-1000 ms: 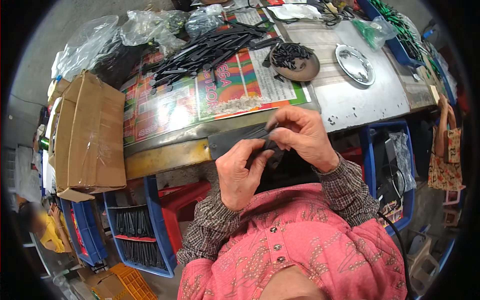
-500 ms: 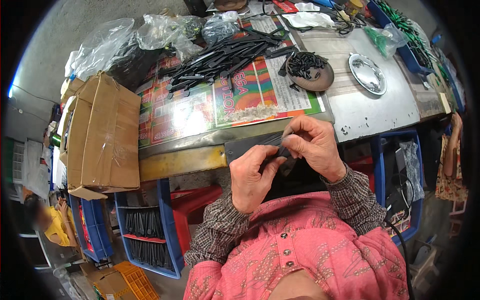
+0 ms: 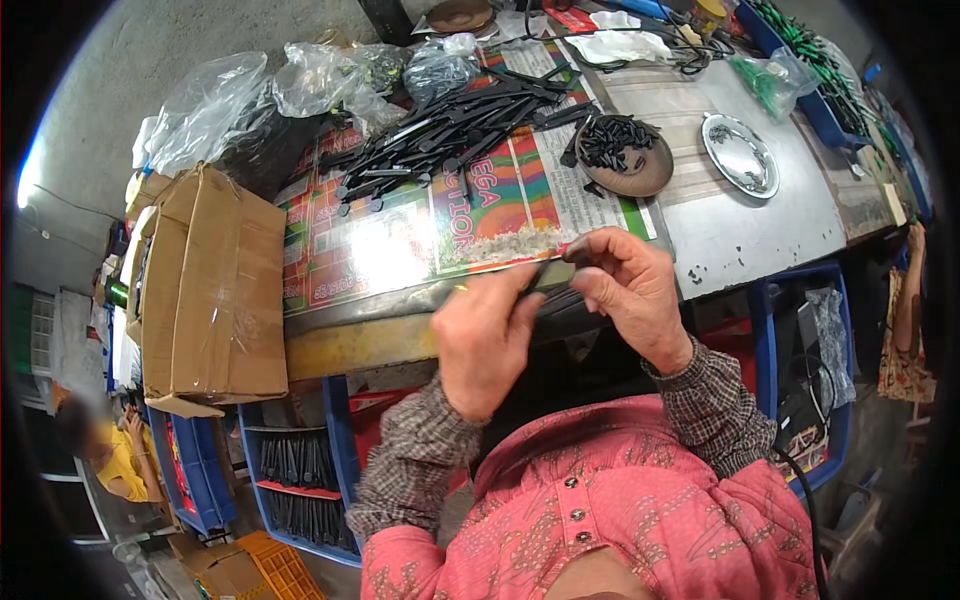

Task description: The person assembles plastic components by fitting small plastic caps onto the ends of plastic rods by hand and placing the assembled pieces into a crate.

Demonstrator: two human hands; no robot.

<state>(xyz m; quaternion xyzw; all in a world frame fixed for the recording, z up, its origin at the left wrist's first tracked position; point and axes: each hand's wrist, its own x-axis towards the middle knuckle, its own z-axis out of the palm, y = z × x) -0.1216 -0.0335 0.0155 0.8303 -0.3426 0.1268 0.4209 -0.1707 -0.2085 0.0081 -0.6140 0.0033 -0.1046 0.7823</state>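
Note:
My left hand (image 3: 482, 345) is closed on a thin black plastic strip (image 3: 541, 274) that sticks out past its fingertips at the table's front edge. Close by on the right, my right hand (image 3: 632, 300) has its fingers curled toward the thumb; what they hold, if anything, is too small and dark to make out. Beyond the hands lies a loose pile of long black plastic strips (image 3: 440, 140) on a colourful printed sheet (image 3: 400, 235). A round brown bowl (image 3: 645, 180) to its right holds many small black pieces.
A cardboard box (image 3: 225, 290) stands at the table's left edge, with clear plastic bags (image 3: 340, 75) behind it. At the right is a shiny metal plate (image 3: 740, 155). Blue crates (image 3: 340, 450) with black strips stand below left; another blue crate (image 3: 765, 340) is below right.
My left hand has moved left and away from the right hand, and a black strip now shows at its fingertips. The right hand stays nearly in place; its fingers have parted slightly.

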